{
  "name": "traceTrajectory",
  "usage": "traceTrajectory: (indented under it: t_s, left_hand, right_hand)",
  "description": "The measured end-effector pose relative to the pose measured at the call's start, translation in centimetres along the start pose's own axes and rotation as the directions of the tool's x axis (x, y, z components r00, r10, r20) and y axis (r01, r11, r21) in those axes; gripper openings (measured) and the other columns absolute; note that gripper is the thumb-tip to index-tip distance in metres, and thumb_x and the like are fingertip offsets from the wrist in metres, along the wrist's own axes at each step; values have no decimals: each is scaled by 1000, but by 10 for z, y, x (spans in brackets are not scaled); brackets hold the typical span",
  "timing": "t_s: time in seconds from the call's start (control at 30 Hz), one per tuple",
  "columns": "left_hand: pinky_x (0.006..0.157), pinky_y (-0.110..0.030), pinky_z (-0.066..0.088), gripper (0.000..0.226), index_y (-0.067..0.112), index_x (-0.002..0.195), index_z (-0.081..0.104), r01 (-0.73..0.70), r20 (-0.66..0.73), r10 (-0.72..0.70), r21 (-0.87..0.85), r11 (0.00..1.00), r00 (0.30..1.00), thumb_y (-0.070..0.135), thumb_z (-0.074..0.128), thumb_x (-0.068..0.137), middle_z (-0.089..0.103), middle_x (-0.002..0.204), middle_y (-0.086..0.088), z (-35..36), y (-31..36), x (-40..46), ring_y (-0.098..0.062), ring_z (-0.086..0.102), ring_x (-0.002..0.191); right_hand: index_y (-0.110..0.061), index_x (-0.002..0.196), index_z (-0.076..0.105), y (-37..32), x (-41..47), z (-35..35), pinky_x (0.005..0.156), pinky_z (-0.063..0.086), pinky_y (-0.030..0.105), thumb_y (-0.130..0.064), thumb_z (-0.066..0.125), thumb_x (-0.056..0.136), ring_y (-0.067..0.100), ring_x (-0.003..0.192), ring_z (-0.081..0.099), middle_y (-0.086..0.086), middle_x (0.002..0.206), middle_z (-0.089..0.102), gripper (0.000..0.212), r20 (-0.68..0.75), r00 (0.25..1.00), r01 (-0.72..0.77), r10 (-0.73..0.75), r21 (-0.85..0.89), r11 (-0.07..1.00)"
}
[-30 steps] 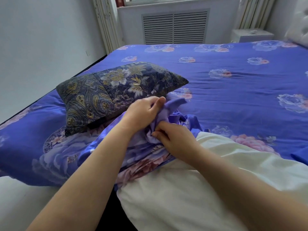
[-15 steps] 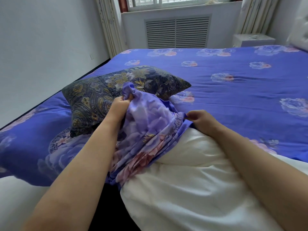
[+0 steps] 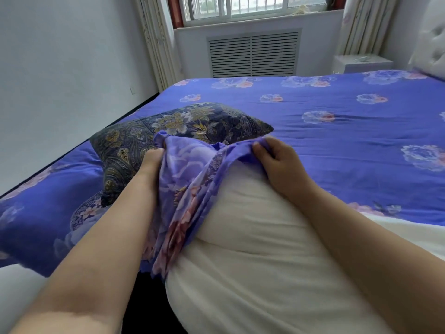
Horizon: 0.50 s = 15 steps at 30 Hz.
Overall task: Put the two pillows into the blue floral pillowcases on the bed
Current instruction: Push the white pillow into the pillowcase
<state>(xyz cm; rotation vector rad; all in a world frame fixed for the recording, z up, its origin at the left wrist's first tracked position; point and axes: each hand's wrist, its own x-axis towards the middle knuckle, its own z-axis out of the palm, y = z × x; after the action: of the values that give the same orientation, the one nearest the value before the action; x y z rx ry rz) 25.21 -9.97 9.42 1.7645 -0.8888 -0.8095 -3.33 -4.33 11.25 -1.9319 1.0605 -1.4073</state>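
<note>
Stretching the blue floral pillowcase (image 3: 190, 189) open, the person has its mouth drawn across the far end of the white pillow (image 3: 252, 249), and that is the whole point of the grip: an edge held taut on two sides gives the stuffing a gap to slide into. The left hand (image 3: 151, 162) bunches one side of the cloth in curled fingers on the left of the pillow, lifting a knot of fabric clear. The right hand (image 3: 274, 162) pinches the opposite hem on the pillow's far right corner, fingers curled over the edge. The pillow itself lies lengthwise toward the camera, its near end off the bed's edge, most of it uncovered, so by the look of it the sleeve has only caught the tip and the pull-down is yet to come. Just beyond the pillow on the left sits a dark paisley pillow (image 3: 178, 131), parked there out of the working lane; whether it is the second one to be covered cannot be told. All of this rests on the bed (image 3: 337, 141), whose sheet matches the case. Farther beyond the pillow: a slatted radiator cover (image 3: 252, 54) under the window.
</note>
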Motion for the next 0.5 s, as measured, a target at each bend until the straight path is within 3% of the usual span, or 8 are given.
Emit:
traceTrajectory:
  t_s: [0.07, 0.13, 0.2, 0.23, 0.27, 0.33, 0.43, 0.5]
  left_hand:
    - [75, -33, 35, 35, -7, 86, 57, -64, -68, 68, 59, 996, 995, 27, 54, 91, 53, 95, -24, -3, -1, 4, -25, 50, 94]
    - [78, -32, 40, 25, 12, 69, 50, -58, -60, 59, 31, 998, 996, 22, 49, 91, 49, 98, -16, -8, 1, 5, -20, 47, 94]
    - [77, -32, 45, 24, 12, 71, 49, -40, -67, 40, 0, 999, 997, 19, 46, 94, 51, 102, -9, -18, 4, 11, -16, 48, 95]
    - [79, -32, 45, 19, 6, 80, 57, -55, -78, 57, 26, 998, 995, 21, 51, 89, 54, 104, -10, -23, 5, 15, -15, 50, 99]
    - [82, -35, 44, 25, -1, 94, 62, -65, -109, 71, 59, 996, 992, 22, 56, 85, 59, 108, -13, -27, 7, 20, -16, 53, 106]
    - [86, -39, 42, 34, -8, 112, 60, -49, -162, 76, 170, 984, 984, 15, 57, 88, 60, 119, -24, -25, 10, 24, -29, 54, 117]
    - [72, -30, 31, 24, -12, 94, 60, -83, -121, 111, 214, 973, 986, 10, 51, 92, 54, 100, -38, -8, 4, 18, -31, 58, 101]
    - [72, -29, 29, 19, -8, 82, 59, -72, -72, 84, 159, 985, 994, 10, 57, 88, 52, 78, -23, 1, -5, 19, -19, 45, 87]
  right_hand:
    - [-10, 67, 43, -42, 1, 3, 56, 29, 21, -22, 48, 95, 4, 58, 31, -5, 60, 34, 31, 111, 991, 66, -81, 130, 989]
    - [-12, 61, 43, -72, -7, -1, 52, 27, 21, -28, 48, 96, 4, 55, 30, -2, 57, 31, 39, 404, 907, 81, -123, 119, 990]
    - [-12, 55, 41, -80, -22, -15, 48, 23, 24, -43, 50, 93, 8, 52, 23, 5, 54, 26, 50, 679, 733, 218, -44, -173, 961]
    - [-8, 56, 41, -78, -29, -25, 48, 24, 26, -52, 50, 90, 12, 54, 22, 13, 60, 29, 56, 746, 665, 298, 47, -322, 899]
    - [-7, 59, 41, -73, -35, -38, 50, 25, 29, -58, 50, 86, 13, 58, 21, 14, 67, 31, 58, 767, 625, 338, 148, -436, 834]
    - [-9, 61, 42, -59, -42, -63, 52, 27, 30, -58, 54, 84, 12, 60, 20, 7, 65, 26, 55, 758, 569, 266, 319, -537, 800]
    - [-16, 58, 45, -27, -45, -89, 54, 27, 27, -58, 63, 78, 9, 54, 25, -4, 55, 31, 50, 673, 575, 15, 465, -577, 816]
    - [-32, 73, 56, -12, -47, -98, 57, 35, 22, -76, 66, 58, 5, 53, 38, -11, 60, 46, 47, 621, 627, -185, 471, -468, 864]
